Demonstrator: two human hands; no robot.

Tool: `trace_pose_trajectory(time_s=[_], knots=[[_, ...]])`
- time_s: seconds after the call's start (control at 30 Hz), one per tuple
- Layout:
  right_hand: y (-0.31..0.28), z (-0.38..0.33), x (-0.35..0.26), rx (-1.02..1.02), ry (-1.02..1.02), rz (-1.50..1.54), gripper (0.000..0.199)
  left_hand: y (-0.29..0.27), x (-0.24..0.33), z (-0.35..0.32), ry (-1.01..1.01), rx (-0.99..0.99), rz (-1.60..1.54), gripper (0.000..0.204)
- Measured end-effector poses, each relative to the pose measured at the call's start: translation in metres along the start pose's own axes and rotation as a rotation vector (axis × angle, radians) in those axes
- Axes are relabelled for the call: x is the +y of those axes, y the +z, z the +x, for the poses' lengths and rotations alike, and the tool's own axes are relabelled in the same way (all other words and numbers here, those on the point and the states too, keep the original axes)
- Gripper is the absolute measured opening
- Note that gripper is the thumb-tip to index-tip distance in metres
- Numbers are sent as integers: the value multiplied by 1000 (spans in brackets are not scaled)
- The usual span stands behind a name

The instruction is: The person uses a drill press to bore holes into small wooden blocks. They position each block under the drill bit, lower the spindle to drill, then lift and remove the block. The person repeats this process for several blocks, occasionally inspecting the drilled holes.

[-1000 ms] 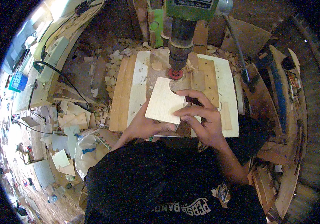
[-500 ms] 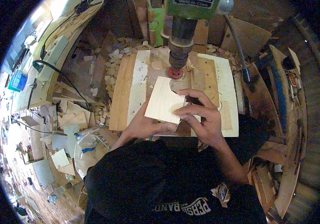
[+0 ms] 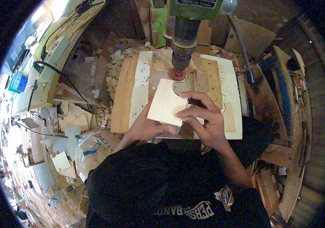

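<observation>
Both hands hold a thin pale wooden piece (image 3: 166, 102) tilted above the wooden table (image 3: 230, 87) of a drill press. My left hand (image 3: 149, 127) supports it from below at its near edge. My right hand (image 3: 204, 117) pinches its right side, fingers over the top face. A curved notch in the piece's far right corner lies beside the red sanding drum (image 3: 178, 73) under the green drill press head (image 3: 187, 22).
Wood offcuts and chips (image 3: 111, 72) litter the bench at the left. A black cable (image 3: 56, 74) loops across there. A clear plastic bag (image 3: 88, 146) lies at lower left. Boards and scrap wood (image 3: 284, 114) stand at the right.
</observation>
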State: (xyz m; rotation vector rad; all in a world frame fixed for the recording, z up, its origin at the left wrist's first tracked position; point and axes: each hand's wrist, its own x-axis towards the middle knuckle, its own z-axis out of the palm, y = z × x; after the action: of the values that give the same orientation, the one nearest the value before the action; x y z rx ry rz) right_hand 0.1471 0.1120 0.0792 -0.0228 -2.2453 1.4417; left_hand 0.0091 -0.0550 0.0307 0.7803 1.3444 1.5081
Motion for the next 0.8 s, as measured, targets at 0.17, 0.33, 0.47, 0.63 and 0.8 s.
trace_pose_trajectory(time_s=[0.17, 0.33, 0.47, 0.63, 0.8], knots=[[-1, 1, 1, -6, -11, -28, 13, 2, 7, -1, 24, 0, 9, 89], [-1, 1, 2, -2, -55, -82, 13, 2, 9, 0, 40, -4, 29, 86], [0, 0, 3, 7, -58, -73, 14, 1, 9, -1, 45, -23, 58, 85], [0, 0, 3, 5, -68, -102, 15, 3, 12, 0, 60, -25, 28, 79], [1, 0, 3, 14, -73, -81, 16, 2, 15, 0, 47, -40, 37, 72]])
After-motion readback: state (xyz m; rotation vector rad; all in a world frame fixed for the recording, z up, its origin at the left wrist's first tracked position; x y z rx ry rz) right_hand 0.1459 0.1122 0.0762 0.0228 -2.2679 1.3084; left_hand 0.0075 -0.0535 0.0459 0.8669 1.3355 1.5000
